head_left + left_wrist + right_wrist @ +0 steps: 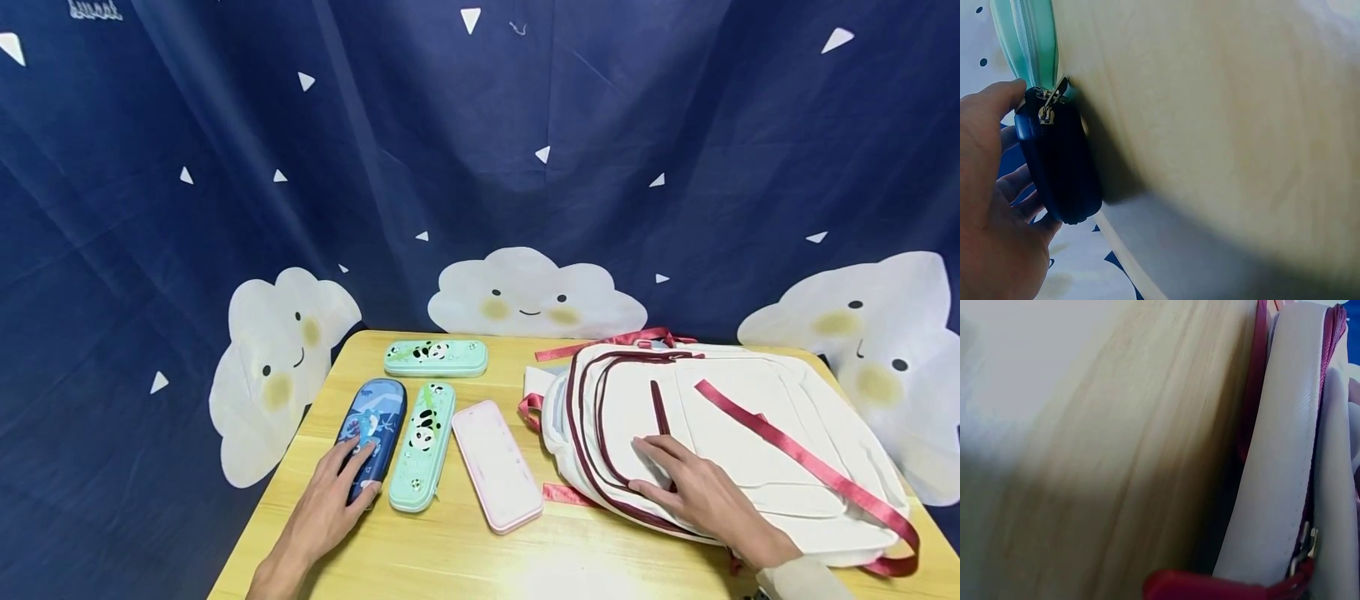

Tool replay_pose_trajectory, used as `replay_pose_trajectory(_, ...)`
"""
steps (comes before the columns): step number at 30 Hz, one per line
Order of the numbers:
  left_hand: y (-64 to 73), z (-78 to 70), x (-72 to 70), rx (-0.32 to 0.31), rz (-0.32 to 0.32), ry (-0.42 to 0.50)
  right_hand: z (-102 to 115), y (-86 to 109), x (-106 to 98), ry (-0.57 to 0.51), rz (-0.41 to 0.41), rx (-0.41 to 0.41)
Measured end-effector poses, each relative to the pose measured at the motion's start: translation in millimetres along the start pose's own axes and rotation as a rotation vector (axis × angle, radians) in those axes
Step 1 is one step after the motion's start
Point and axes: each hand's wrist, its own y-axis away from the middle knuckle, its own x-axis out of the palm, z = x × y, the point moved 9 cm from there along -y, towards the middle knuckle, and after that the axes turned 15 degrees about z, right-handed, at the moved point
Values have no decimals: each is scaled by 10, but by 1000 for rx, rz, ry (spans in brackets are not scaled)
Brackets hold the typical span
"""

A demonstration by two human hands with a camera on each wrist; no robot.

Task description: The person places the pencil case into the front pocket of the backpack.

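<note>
Head view: white backpack lies flat on the wooden table, front pocket up. Right hand rests on its front, fingers spread and loosely bent, pinching nothing. Left hand is well left of the backpack, fingers over the blue cartoon-print pencil case, thumb at its near end. That case is farthest left of the backpack in the row; mint panda pencil case comes next, pink pencil case nearest the backpack. Second mint panda pencil case lies crosswise, left of the backpack and further back. Risk: lifting the blue case wide could bump its mint neighbour, as the two sit close. Loose red strap across the backpack could snag the right hand if it slides over.

Left wrist view: thumb and fingers bracket the blue case, gripping it across its width; firmness can't be told. Smooth shell could slip if held only by fingertips. Metal zip pulls face the camera, could catch on something.

Right wrist view: backpack side, maroon zipper and metal zip pull; grip can't be judged here. Leaning hard could shift the soft bag
</note>
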Motion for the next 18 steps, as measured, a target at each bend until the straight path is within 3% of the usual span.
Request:
replay_pose_trajectory(13,-2,4,9,10,-2,-1,49,-25,-6,26,-6,-20)
replay_pose_trajectory(18,5,1,12,12,-4,-3,66,-45,36,26,28,-26)
